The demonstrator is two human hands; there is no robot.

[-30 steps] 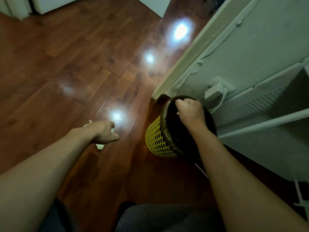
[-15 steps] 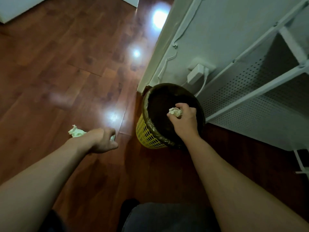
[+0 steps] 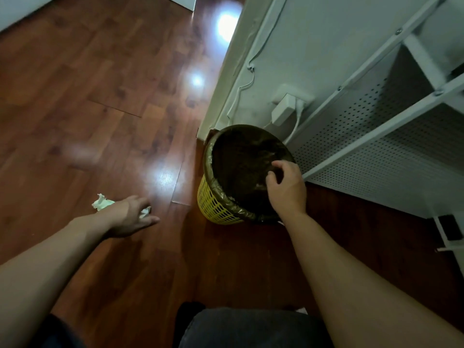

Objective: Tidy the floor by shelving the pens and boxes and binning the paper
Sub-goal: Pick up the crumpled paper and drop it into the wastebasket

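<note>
The right hand (image 3: 286,187) hung over the bin (image 3: 241,172), fingers (image 3: 278,165) loosely curled and holding nothing. The left hand (image 3: 130,217) reached low over the floor (image 3: 100,96), fingers spread around a crumpled paper (image 3: 145,212) that showed between them; whether they had closed on it I could not tell. A second paper scrap (image 3: 101,202) lay on the floor just behind that wrist. The likely slip was a loose grab: a light wad might squirt out from the fingertips or drop short of the bin. The scrap behind the wrist could be overlooked. No pens or boxes were in view.
</note>
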